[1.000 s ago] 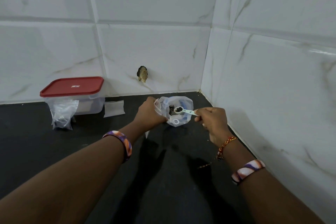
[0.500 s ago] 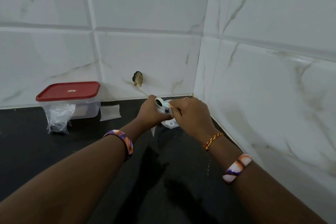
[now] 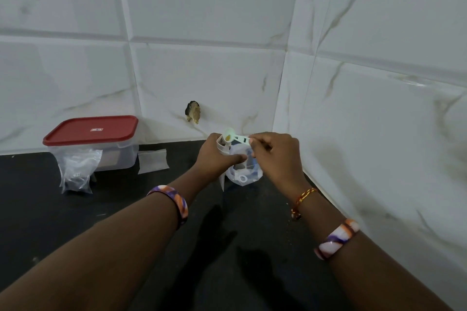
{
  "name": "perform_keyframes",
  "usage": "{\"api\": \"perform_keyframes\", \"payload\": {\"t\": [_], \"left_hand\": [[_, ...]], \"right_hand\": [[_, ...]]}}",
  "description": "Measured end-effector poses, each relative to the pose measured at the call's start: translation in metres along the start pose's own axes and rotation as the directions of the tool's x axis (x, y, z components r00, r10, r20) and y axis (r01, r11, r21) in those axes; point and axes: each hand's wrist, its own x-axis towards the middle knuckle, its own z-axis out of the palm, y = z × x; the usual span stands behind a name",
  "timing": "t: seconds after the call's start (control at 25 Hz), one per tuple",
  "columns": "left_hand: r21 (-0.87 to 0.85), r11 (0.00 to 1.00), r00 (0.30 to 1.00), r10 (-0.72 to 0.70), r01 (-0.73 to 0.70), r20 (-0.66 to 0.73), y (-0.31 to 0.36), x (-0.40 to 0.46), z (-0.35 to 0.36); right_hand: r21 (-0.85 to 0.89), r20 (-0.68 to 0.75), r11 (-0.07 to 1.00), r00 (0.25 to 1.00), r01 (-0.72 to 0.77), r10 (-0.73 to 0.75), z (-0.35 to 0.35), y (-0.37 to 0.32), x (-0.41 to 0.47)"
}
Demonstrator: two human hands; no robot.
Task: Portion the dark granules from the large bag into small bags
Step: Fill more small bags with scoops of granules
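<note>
Half a second back the right hand covered the spoon and the mouth of the small bag; now it has drawn off to the right and the spoon shows again, tipped over that bag.

At the far left of the black bench (image 3: 75, 222) stands a clear container with a red lid (image 3: 91, 130), shut, close to the tiled wall. Leaning against its front is a clear filled bag (image 3: 77, 174) with something dark in its bottom. Just right of the container a flat empty bag (image 3: 153, 161) lies on the bench.

Further right, the left hand (image 3: 217, 159) has its grip curled round a small bag (image 3: 222, 145), holding it upright with the mouth upward; a little dark stuff shows inside. Over that mouth hangs the pale green measuring spoon (image 3: 233, 136), bowl to the left, with a yellowish patch in it. Below and between the two hands sits the large bag (image 3: 243, 171), a clear crumpled one on the bench; the granules in it are hidden from where I stand.

The right hand (image 3: 274, 156) pinches the spoon's handle between thumb and fingertips. Both wrists wear orange, purple and white bangles, and the right also a red and yellow thread
</note>
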Motion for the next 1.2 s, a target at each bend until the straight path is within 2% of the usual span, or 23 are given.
{"api": "perform_keyframes", "payload": {"t": [0.04,0.08,0.16,0.28,0.36,0.44,0.52,0.76,0.88,0.96,1.04,1.12,1.2], "left_hand": [[-0.005,1.000,1.000,0.003,-0.003,0.007,-0.002,0.001,0.000],[-0.014,1.000,1.000,-0.002,0.003,0.012,-0.004,0.001,-0.001],[-0.028,0.999,0.999,-0.024,0.025,0.028,-0.008,0.002,0.000],[-0.020,0.998,0.997,-0.055,0.056,0.045,-0.009,0.003,0.001],[-0.044,0.995,0.996,-0.086,0.088,0.032,-0.008,0.005,0.000],[-0.120,0.985,0.992,-0.126,0.125,0.005,-0.006,0.006,-0.002],[-0.210,0.966,0.988,-0.157,0.153,-0.005,-0.005,0.005,-0.005],[-0.279,0.925,0.966,-0.236,0.256,0.105,-0.011,-0.013,-0.022],[-0.413,0.848,0.942,-0.272,0.332,0.199,-0.016,-0.024,-0.032],[-0.449,0.815,0.929,-0.296,0.367,0.222,-0.022,-0.030,-0.032],[-0.496,0.769,0.915,-0.337,0.402,0.220,-0.031,-0.036,-0.025],[-0.562,0.712,0.906,-0.348,0.422,0.239,-0.042,-0.045,-0.010],[-0.568,0.709,0.908,-0.347,0.417,0.234,-0.050,-0.055,0.004]], "right_hand": [[0.151,0.030,0.972,0.984,-0.178,0.175,0.002,0.002,0.001],[0.285,0.078,0.898,0.941,-0.337,0.328,0.004,0.005,0.001],[0.484,0.205,0.673,0.820,-0.560,0.535,0.007,0.011,0.000],[0.613,0.326,0.385,0.665,-0.690,0.672,0.006,0.029,-0.005],[0.647,0.366,0.275,0.606,-0.711,0.706,0.005,0.045,-0.010],[0.597,0.347,0.290,0.567,-0.748,0.747,0.006,0.058,-0.016],[0.469,0.298,0.389,0.557,-0.793,0.775,0.012,0.067,-0.020],[0.258,0.288,0.650,0.699,-0.714,0.654,0.044,0.072,-0.019],[0.187,0.121,0.730,0.753,-0.657,0.647,0.049,0.075,-0.030],[0.268,0.018,0.740,0.771,-0.617,0.637,0.048,0.070,-0.041],[0.465,0.126,0.672,0.794,-0.577,0.595,0.049,0.056,-0.056],[0.585,0.252,0.596,0.822,-0.550,0.511,0.052,0.043,-0.070],[0.619,0.247,0.605,0.855,-0.501,0.455,0.056,0.042,-0.079]]}}
